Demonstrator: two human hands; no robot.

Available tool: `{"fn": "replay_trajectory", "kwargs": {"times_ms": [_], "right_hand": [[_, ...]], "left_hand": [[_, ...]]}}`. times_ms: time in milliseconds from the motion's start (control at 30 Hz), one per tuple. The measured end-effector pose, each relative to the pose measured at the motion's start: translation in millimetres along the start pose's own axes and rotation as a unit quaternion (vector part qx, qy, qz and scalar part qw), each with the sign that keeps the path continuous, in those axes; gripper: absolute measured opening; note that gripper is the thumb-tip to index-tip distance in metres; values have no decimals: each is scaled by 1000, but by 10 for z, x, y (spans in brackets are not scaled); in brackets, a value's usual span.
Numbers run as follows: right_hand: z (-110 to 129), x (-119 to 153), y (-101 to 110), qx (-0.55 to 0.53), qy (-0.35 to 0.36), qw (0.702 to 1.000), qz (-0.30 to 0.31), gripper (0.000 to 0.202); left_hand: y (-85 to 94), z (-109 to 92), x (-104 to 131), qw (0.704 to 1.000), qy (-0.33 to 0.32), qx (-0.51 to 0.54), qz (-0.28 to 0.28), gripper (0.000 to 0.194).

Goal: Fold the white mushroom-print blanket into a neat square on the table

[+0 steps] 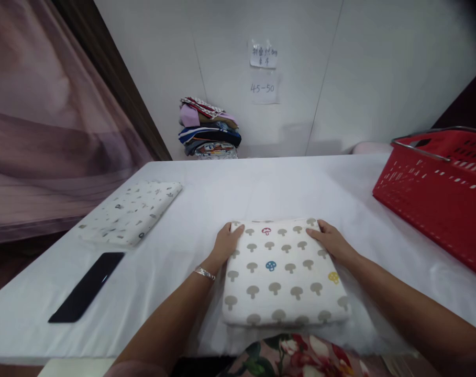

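A folded white cloth (283, 277) printed with grey mushrooms, plus a red, a blue and a yellow one, lies on the white-covered table (183, 303) in front of me. My left hand (227, 244) grips its far left corner, thumb on top and the other fingers hidden at the side. On the far right corner, my right hand (334, 242) holds the cloth the same way, thumb on top. A silver bracelet (205, 273) circles my left wrist.
At the left lie a folded white patterned cloth (133, 212) and a black phone (86, 288). A red basket (438, 193) with a metal handle stands at the right. Behind the table is a pile of folded fabrics (209, 128). Paper notes (263, 70) hang on the wall.
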State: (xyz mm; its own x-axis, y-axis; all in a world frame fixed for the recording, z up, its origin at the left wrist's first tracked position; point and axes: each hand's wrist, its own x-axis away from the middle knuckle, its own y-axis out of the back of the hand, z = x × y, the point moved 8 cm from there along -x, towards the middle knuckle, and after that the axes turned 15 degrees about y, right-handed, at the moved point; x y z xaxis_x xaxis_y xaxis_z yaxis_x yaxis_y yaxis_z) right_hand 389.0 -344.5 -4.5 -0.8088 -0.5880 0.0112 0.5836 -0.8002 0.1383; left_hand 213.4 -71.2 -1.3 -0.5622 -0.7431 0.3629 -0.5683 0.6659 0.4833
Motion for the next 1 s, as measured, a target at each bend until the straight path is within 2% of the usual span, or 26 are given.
{"fn": "replay_trajectory", "kwargs": {"times_ms": [167, 267, 333, 400, 467, 533, 633, 733, 867, 1000], "right_hand": [[113, -90, 62, 170, 26, 985, 21, 32], [134, -177, 90, 228, 63, 971, 30, 40], [161, -236, 110, 257, 109, 960, 19, 52], [255, -286, 67, 304, 193, 932, 27, 55], [364, -312, -75, 350, 283, 890, 76, 46], [428, -330, -247, 387, 338, 846, 144, 37], [483, -369, -430, 436, 363, 797, 207, 29], [542, -387, -538, 474, 373, 765, 226, 22], [604, -341, -611, 495, 394, 741, 224, 21], [657, -284, -615, 494, 416, 735, 205, 24]], "left_hand": [[-9, 25, -25, 998, -4, -58, -2, 36], [59, -84, -2, 987, -51, -145, -43, 42], [99, -232, 39, 971, -120, -193, -80, 48], [69, -411, 113, 946, -214, -224, -91, 50], [-47, -561, 199, 916, -303, -254, -61, 44], [-189, -647, 260, 891, -354, -283, -14, 35], [-323, -697, 275, 878, -369, -304, 25, 27], [-356, -710, 256, 877, -372, -305, 12, 25], [-391, -691, 256, 868, -390, -308, 8, 22], [-401, -693, 269, 862, -400, -310, 10, 23]]}}
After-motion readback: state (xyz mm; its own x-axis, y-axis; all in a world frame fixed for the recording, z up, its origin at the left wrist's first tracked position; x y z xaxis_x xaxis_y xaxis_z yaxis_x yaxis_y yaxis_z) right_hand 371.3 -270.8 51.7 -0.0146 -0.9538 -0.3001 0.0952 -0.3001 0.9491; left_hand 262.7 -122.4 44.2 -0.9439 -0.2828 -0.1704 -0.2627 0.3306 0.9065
